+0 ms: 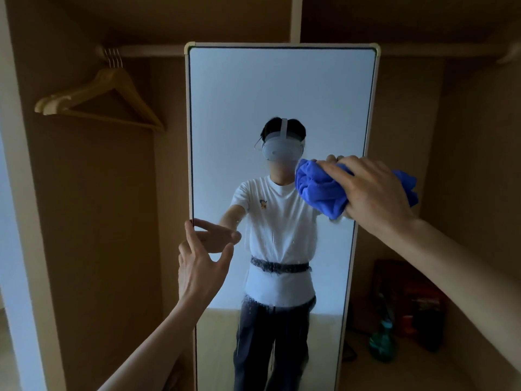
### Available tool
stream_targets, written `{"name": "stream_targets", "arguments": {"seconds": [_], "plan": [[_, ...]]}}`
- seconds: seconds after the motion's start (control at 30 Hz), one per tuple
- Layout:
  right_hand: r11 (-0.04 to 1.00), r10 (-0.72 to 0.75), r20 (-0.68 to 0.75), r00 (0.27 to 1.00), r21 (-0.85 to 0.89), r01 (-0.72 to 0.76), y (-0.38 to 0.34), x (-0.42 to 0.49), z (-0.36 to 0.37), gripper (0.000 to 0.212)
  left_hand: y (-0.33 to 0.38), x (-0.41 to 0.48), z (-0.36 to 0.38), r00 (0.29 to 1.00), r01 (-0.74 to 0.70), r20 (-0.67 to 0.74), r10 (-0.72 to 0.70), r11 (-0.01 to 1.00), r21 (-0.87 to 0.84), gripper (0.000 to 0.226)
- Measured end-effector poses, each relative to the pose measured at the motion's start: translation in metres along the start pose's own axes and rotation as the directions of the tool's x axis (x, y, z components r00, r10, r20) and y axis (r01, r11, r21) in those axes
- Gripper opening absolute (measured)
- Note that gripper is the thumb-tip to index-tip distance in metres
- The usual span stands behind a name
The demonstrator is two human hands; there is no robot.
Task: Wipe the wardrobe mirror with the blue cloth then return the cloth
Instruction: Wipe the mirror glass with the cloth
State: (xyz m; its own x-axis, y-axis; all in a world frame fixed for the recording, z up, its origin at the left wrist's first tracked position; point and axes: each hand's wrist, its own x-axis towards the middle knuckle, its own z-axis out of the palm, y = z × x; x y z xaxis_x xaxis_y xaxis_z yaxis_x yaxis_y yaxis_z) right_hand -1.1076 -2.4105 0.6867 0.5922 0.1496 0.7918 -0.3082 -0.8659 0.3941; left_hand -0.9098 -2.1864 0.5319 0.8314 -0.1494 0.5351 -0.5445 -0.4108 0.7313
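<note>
while pressing blue cloth [318, 190], clamped in right hand [375, 190], onto right side of wardrobe mirror [282, 94], holds left hand [200, 266] at its left edge, fingers apart; could tip the mirror by pushing too hard.

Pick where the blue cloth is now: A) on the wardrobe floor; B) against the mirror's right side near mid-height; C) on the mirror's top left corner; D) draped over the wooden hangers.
B: the right hand holds the bunched blue cloth against the mirror, on its right side near mid-height.
</note>
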Motion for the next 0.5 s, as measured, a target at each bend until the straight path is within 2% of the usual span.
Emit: {"name": "stream_targets", "arguments": {"seconds": [0.17,0.4,0.5], "plan": [[0.999,0.017,-0.046,0.999,-0.026,-0.018,-0.006,-0.028,0.013,0.058,0.000,-0.002,0.002,1.000,-0.012,-0.015,0.012,1.000,0.010,0.101],[0.999,0.043,0.026,0.999,-0.031,-0.042,-0.017,-0.059,0.027,0.058,-0.001,-0.004,0.004,1.000,-0.015,-0.021,0.016,1.000,0.014,0.101],[0.996,0.090,0.049,0.995,0.003,-0.090,-0.021,-0.065,0.026,0.067,-0.002,-0.003,0.003,1.000,-0.019,-0.015,0.019,1.000,0.007,0.101]]}}
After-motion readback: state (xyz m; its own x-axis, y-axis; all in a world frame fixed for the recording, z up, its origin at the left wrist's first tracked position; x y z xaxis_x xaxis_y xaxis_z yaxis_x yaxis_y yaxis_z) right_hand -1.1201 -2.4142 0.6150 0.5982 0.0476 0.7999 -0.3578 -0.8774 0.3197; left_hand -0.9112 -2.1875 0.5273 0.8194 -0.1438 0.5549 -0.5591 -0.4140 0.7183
